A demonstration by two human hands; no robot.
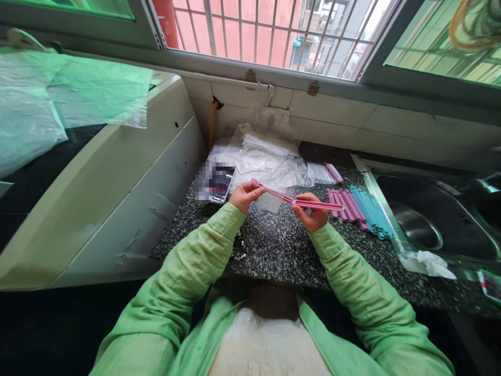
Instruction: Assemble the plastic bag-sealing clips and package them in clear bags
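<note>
1. At far left a white appliance (pixel 117 183) slopes down to the left edge of the speckled surface (pixel 274 250), walling that side in; a clear plastic sheet (pixel 58 99) lies on top of it.
2. A small dark packet (pixel 219 183) lies at the back left of the surface, just beside the appliance.
3. A heap of clear plastic bags (pixel 262 156) sits against the tiled back wall, under the barred window.
4. The left hand (pixel 243 196) pinches the left end of a long pink clip (pixel 297 201), held in the air above the middle of the surface.
5. The right hand (pixel 311 211) grips the same clip further along, fingers closed around it; its right end sticks out toward the stacks.
6. The front strip of surface beneath both hands is bare granite up to the near edge.
7. To the right lie more pink clips (pixel 346 204), with teal clips (pixel 370 211) touching them.
8. The sink (pixel 430 219) follows, its raised rim just beside the teal clips; what the basin holds cannot be told.
9. A crumpled white wrapper (pixel 428 262) rests at the sink's front corner.
</note>
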